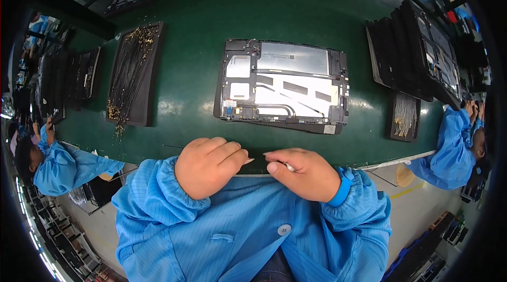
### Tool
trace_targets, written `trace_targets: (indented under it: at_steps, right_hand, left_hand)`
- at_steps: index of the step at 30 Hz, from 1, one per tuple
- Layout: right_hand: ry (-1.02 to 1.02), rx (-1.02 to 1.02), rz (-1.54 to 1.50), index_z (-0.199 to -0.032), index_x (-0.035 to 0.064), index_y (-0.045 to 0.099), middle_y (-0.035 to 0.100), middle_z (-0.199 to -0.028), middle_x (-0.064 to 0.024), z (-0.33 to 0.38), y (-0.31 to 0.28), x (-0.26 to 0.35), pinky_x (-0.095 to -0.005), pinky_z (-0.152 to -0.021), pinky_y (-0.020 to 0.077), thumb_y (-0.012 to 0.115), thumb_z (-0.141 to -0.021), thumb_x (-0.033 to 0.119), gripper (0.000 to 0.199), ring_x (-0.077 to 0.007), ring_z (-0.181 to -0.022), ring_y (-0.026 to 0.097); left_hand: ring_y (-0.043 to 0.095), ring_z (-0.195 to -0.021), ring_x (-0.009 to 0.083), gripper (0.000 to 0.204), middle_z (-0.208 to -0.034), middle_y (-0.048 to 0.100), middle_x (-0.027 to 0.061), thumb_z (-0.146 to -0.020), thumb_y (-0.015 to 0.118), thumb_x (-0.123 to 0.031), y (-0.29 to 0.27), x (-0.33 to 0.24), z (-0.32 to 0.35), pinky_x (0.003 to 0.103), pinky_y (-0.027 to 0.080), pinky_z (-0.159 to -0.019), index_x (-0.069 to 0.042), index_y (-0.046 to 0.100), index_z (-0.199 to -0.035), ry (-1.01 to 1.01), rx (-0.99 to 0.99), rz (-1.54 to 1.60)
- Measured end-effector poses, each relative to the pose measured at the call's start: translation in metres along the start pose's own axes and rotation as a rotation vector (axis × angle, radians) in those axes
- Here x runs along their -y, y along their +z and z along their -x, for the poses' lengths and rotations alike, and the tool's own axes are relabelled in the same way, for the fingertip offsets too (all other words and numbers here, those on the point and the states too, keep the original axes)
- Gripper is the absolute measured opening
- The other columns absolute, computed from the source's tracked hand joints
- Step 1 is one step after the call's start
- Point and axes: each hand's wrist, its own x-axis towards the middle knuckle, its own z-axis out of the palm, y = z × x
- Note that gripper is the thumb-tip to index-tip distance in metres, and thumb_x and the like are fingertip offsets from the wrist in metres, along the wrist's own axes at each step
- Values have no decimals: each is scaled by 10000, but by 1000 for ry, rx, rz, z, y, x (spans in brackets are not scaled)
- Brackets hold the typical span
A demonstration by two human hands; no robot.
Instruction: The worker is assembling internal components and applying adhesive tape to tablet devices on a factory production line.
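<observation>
The open device (285, 85), its silver plates and dark strips facing up, lies on the green table (195, 86), and both hands are on its near side, apart from it. The left hand (211, 166), nearer the device's left corner, has its fingers curled over; a pale sliver shows at the fingertips, but I cannot tell whether it is a nail or something pinched. The right hand (303, 172), in front of the device's middle, has thumb and fingers closed on a small white thing (289, 167). The step in hand looks like small fingertip work between the two hands, with the device untouched. Working on the device would seem to call for a forward reach over its near edge and a light, exact pinch. Black cables (136, 65) with gold ends lie left of the device, grey cables (405, 115) to its right and nearer the person, and stacked panels (417, 55) beyond those.
</observation>
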Motion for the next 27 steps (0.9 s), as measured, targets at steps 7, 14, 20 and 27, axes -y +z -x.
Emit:
trace_targets:
  at_steps: [7, 14, 20, 27]
  right_hand:
    - [188, 86, -85, -863, 41, 577, 584, -766, -111, -3, -5, 2, -286, -636, 437, 509, -779, 251, 237, -226, -705, 555]
    - [413, 72, -497, -873, 19, 556, 577, -767, -41, -5, -1, -14, -232, -594, 427, 493, -797, 317, 314, -112, -687, 519]
    - [464, -276, -742, -841, 27, 506, 526, -727, -43, -31, -6, -17, -194, -480, 383, 503, -782, 351, 330, -76, -585, 443]
    - [-88, -709, -427, -1041, -8, 402, 553, -850, -106, -54, 2, -24, -236, -627, 422, 416, -844, 261, 333, -122, -693, 508]
  left_hand:
    - [498, -595, 147, 188, -697, 530, 8, -608, 596, -108, 10, -8, -6, 258, 415, -508, -70, 568, -790, -75, -3, 127]
    - [489, -575, 156, 161, -642, 512, 8, -592, 609, -87, 24, -12, -15, 260, 408, -490, -75, 578, -749, -115, -124, 169]
    - [507, -716, 247, 202, -760, 537, 70, -602, 616, -31, 41, -2, -24, 337, 420, -662, -45, 550, -793, -231, -205, 110]
    - [488, -856, 278, 148, -804, 552, 71, -643, 593, -48, 55, 7, -26, 376, 367, -800, -42, 555, -786, -307, -179, -13]
